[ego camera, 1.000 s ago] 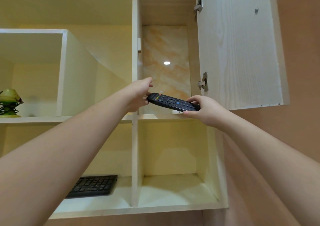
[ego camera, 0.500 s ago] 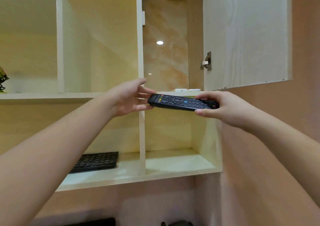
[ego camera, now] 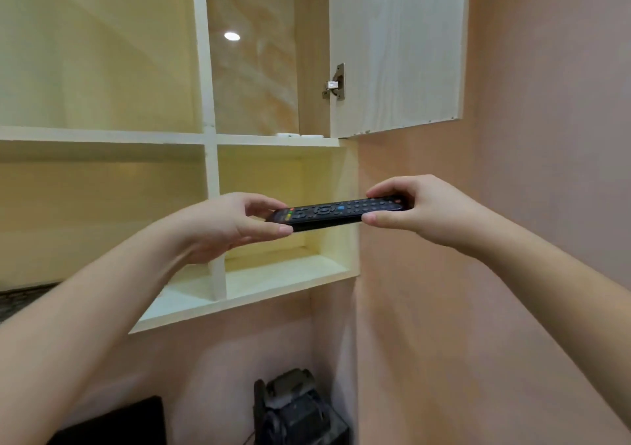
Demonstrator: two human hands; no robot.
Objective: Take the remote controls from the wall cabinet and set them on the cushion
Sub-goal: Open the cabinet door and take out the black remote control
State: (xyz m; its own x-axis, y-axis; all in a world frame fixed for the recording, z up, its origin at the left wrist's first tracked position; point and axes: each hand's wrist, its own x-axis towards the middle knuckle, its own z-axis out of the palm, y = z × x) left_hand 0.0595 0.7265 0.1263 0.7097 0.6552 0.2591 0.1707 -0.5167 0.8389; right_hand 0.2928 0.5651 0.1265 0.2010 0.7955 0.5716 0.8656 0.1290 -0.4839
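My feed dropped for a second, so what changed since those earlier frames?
The black remote came out of the open wall cabinet and down in front of the lower shelf. The left hand went from touching its end to pinching it. The right hand kept its grip; the door stayed open.

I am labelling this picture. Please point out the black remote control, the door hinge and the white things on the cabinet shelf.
black remote control [ego camera: 336,213]: head view, button face.
door hinge [ego camera: 335,84]: head view, metal plate.
white things [ego camera: 299,135]: head view, visible top edges.

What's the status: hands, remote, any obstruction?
Left hand and right hand each pinch an end of the black button-covered remote control. Remote level, out of the cream wall cabinet. Nothing in the way.
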